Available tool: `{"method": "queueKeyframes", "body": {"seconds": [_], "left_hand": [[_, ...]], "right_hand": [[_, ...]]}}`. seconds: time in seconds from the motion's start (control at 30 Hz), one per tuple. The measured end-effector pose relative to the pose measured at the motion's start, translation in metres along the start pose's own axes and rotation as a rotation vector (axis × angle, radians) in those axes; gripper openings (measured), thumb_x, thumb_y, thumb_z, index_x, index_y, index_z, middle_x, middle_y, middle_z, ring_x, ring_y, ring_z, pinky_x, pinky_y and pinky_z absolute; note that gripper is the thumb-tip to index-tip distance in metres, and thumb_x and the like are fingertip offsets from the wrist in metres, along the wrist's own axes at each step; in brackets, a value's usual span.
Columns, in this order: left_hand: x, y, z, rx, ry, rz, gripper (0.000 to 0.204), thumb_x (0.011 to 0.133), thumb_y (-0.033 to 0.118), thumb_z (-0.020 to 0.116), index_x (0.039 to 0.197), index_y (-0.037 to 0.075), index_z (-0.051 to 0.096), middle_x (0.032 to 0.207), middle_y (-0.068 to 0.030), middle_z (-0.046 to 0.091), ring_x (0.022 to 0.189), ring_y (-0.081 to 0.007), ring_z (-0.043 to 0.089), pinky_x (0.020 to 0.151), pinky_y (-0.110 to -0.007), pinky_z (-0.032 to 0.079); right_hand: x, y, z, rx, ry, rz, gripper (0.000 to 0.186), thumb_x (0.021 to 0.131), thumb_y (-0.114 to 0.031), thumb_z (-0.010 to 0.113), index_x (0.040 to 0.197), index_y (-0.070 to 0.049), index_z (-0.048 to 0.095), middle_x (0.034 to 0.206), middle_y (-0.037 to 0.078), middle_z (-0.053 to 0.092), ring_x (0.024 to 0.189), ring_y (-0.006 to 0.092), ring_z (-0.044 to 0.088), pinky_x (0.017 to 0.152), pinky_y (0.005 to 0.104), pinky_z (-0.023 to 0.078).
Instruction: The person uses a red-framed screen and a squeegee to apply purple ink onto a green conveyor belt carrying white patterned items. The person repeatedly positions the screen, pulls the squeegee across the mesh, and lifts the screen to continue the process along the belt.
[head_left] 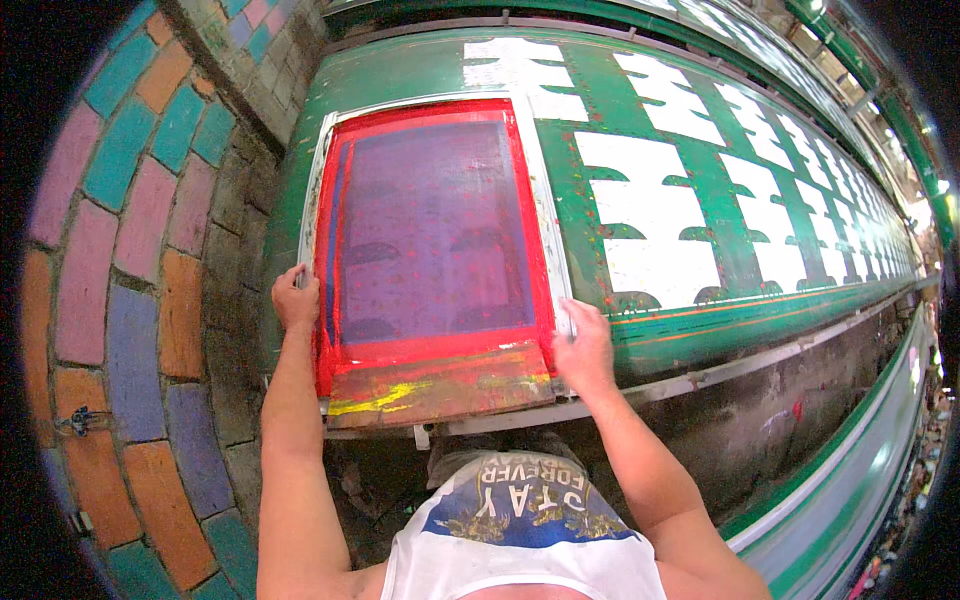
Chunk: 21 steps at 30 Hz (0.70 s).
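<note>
A screen-printing frame (pixel 546 215) lies over the near left end of a long green table, its pale side bars edged inside with red. Dark arched marks show through its purple mesh (pixel 435 230). Along the near end runs a brownish strip (pixel 440 385) smeared with red and yellow ink. My left hand (pixel 297 298) is closed around the frame's left bar near the lower corner. On the opposite bar, at about the same height, my right hand (pixel 585 345) is closed too. I cannot tell whether the frame rests flat or is slightly raised.
White cut pieces (pixel 650 215) with notched edges lie in rows on the green table (pixel 640 340), stretching far right. A painted block wall (pixel 150 250) stands close on the left. Another long table (pixel 850 480) runs at the lower right, across a gap.
</note>
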<state>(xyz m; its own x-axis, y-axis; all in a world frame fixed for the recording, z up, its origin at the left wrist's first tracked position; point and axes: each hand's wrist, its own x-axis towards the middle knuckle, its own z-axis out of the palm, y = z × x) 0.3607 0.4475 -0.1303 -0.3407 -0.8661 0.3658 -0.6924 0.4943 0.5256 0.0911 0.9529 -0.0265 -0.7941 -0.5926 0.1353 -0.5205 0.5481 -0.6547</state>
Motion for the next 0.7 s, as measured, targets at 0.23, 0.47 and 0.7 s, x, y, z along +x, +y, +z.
{"method": "queueKeyframes", "body": {"seconds": [0.23,0.47,0.7], "left_hand": [[-0.001,0.005,-0.008,-0.047,-0.024,0.038,0.047,0.079,0.015,0.090,0.125,0.009,0.083,0.121,-0.0156,0.079,0.115,-0.0359,0.074,0.105,-0.046,0.057],[-0.008,0.008,-0.009,-0.058,-0.018,0.069,0.043,0.080,0.013,0.085,0.123,0.012,0.083,0.116,-0.0117,0.076,0.115,-0.0365,0.069,0.109,-0.048,0.053],[-0.008,-0.008,-0.003,-0.260,-0.064,-0.009,0.043,0.080,0.006,0.086,0.123,0.009,0.083,0.116,-0.0121,0.075,0.114,-0.0325,0.071,0.105,-0.044,0.055]], "right_hand": [[0.015,0.039,0.013,0.187,-0.158,0.316,0.059,0.092,-0.005,0.080,0.149,-0.001,0.068,0.142,0.024,0.071,0.128,0.0387,0.070,0.116,0.0446,0.054],[0.021,0.040,0.028,0.254,-0.175,0.322,0.051,0.096,0.009,0.072,0.147,0.005,0.068,0.145,0.020,0.072,0.125,0.0227,0.073,0.104,0.0362,0.059],[0.025,0.013,0.009,0.318,-0.086,0.411,0.044,0.096,0.010,0.070,0.139,0.002,0.074,0.134,0.015,0.074,0.122,0.0239,0.073,0.104,0.0370,0.058]]}}
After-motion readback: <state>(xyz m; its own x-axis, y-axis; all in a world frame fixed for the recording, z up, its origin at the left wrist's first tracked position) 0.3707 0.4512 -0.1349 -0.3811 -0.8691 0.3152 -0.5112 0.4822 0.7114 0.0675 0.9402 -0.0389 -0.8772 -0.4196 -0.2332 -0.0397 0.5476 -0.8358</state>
